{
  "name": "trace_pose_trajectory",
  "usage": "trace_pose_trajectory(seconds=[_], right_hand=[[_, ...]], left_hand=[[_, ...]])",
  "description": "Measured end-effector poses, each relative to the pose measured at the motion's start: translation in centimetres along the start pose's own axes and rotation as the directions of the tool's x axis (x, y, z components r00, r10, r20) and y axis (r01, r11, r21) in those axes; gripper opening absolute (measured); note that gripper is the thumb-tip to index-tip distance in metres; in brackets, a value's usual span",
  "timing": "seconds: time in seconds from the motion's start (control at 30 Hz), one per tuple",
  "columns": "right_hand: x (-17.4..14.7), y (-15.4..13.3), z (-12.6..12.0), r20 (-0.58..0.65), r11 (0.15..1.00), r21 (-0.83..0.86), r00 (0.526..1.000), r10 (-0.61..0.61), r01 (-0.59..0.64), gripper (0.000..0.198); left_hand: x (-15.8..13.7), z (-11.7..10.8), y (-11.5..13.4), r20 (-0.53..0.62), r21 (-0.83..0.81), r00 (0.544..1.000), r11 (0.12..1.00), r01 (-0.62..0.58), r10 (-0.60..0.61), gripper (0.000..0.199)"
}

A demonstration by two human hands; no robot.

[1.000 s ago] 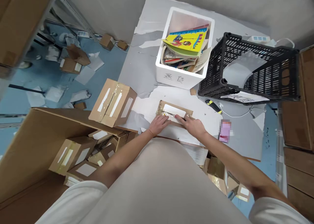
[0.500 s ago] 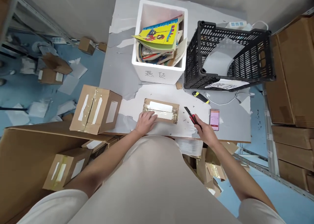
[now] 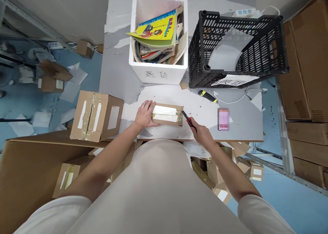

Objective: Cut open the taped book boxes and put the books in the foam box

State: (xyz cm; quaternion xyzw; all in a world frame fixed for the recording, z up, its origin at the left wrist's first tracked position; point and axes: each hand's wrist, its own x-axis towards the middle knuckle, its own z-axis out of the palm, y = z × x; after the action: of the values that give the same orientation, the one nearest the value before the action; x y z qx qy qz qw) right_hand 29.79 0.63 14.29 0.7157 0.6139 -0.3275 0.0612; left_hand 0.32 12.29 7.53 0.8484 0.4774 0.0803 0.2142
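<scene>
"Looking down at the desk (image 3: pixel 243 126), what do we have in front of us?"

"We have a small cardboard box (image 3: pixel 165 114) lying flat by the near edge. Let us make it the centre of our dial, with twelve o'clock pointing away from us. Two white labels (image 3: pixel 165 110) run along its top, and shiny packing tape (image 3: pixel 180 119) covers its three o'clock end."

"And our left hand (image 3: pixel 145 115)?"

"It grips the nine o'clock end, fingers toward the far side and thumb along the near side."

"What about our right hand (image 3: pixel 202 134)?"

"We see it at four o'clock, wrapped round a red-and-black box cutter (image 3: pixel 189 119). The blade slants toward eleven, its tip right at the taped end; we cannot tell whether it touches."

"What else do we see around it?"

"At twelve stands a white foam box (image 3: pixel 179 75) with handwritten characters on its near wall, full of books, a yellow-covered book (image 3: pixel 156 28) on top. Between one and two we see a black plastic crate (image 3: pixel 198 66) holding a pale curved sheet (image 3: pixel 229 51). A yellow-and-black utility knife (image 3: pixel 207 96) lies at two, a phone (image 3: pixel 223 119) with a blurred screen at three, and a larger taped carton (image 3: pixel 102 121) at nine."
</scene>
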Motion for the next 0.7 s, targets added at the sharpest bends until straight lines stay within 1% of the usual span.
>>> trace_pose_trajectory(seconds=[0.03,0.1,0.2,0.33,0.43,0.57,0.63,0.7], right_hand=[[-0.4,-0.4,-0.1,0.013,0.998,-0.067,1.0,0.006,-0.005,0.058],[-1.4,-1.3,-0.2,0.055,0.991,-0.137,0.998,0.023,-0.015,0.058],[-2.7,-2.4,-0.1,0.092,0.982,-0.187,0.995,0.047,-0.029,0.058],[-3.8,-3.6,0.3,0.091,0.971,-0.233,0.993,0.08,-0.057,0.058],[-4.5,-4.4,1.2,0.096,0.973,-0.217,0.991,0.096,-0.073,0.057],[-5.7,-5.3,3.3,0.128,0.98,-0.168,0.984,0.128,-0.106,0.055],[-6.6,-5.4,4.0,0.094,0.982,-0.134,0.984,0.149,-0.136,0.054],[-7.8,-5.1,4.3,0.032,0.982,-0.085,0.985,0.169,-0.166,0.054]], left_hand=[[-0.1,0.0,0.2,0.008,0.019,1.0,1.0,0.012,-0.012,0.114],[-0.2,-0.2,0.4,0.022,0.041,0.999,0.999,0.026,-0.027,0.114],[-0.3,-0.3,0.6,0.028,0.04,0.999,0.999,0.031,-0.032,0.115],[-0.3,-0.2,0.6,0.025,0.012,0.999,1.0,0.021,-0.021,0.116],[-0.3,-0.1,0.5,0.01,-0.013,1.0,1.0,0.008,-0.008,0.117],[-0.4,-0.1,0.3,0.013,-0.021,1.0,1.0,0.017,-0.017,0.117],[-0.4,-0.1,0.3,0.02,-0.016,1.0,1.0,0.02,-0.02,0.117],[-0.5,0.0,0.4,0.029,-0.004,0.999,1.0,0.025,-0.025,0.117]])
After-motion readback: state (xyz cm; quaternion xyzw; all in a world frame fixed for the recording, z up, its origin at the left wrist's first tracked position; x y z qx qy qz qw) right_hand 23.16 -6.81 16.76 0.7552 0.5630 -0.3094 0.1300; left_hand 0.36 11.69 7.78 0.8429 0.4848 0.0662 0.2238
